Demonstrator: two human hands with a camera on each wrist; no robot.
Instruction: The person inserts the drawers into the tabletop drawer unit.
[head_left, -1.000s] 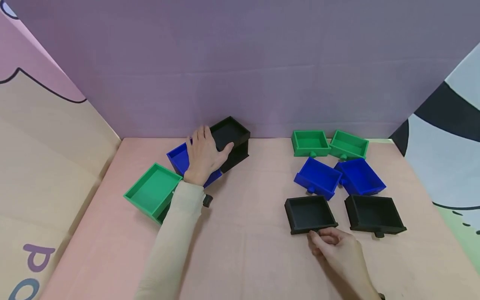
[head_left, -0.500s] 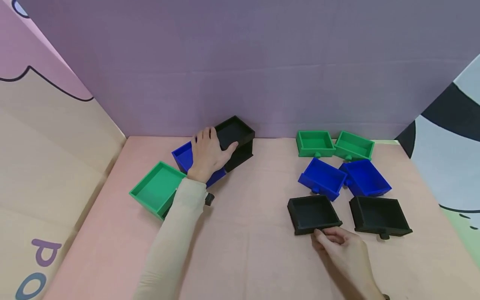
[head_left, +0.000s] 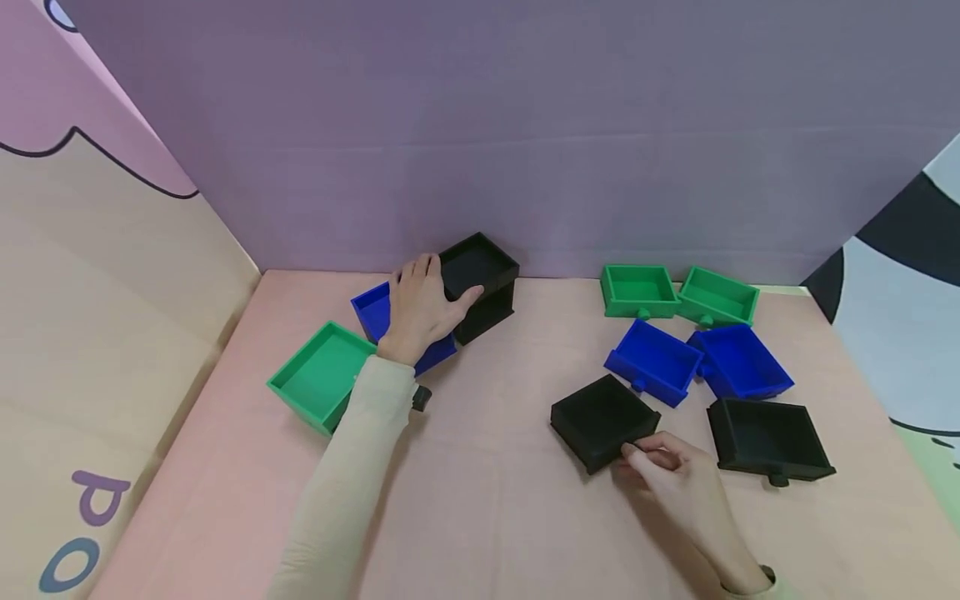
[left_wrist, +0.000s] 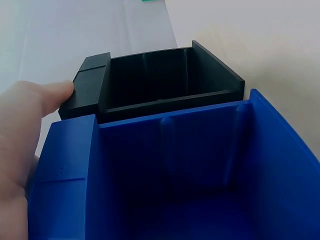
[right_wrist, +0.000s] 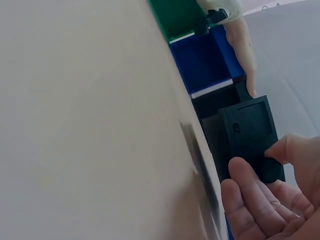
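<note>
My right hand (head_left: 682, 483) pinches the knob of a small black drawer (head_left: 600, 421), which tilts above the cloth at the front middle. In the right wrist view the drawer's front panel (right_wrist: 250, 127) faces the camera, thumb and fingers at its knob. My left hand (head_left: 422, 312) lies with extended fingers across the top of a blue drawer casing (head_left: 371, 310), its thumb on the neighbouring black casing (head_left: 480, 265). The left wrist view looks into the hollow fronts of the blue casing (left_wrist: 175, 170) and black casing (left_wrist: 150, 82).
A green casing (head_left: 318, 375) stands left of the left forearm. At the right lie two green drawers (head_left: 640, 292), two blue drawers (head_left: 652, 362) and another black drawer (head_left: 768, 437). A grey-purple wall (head_left: 480, 125) rises behind the pink cloth.
My right hand has lifted the black drawer by its knob and turned and tilted it leftward. The left hand stays on the casings. The whole scene shifts slightly right in the head view.
</note>
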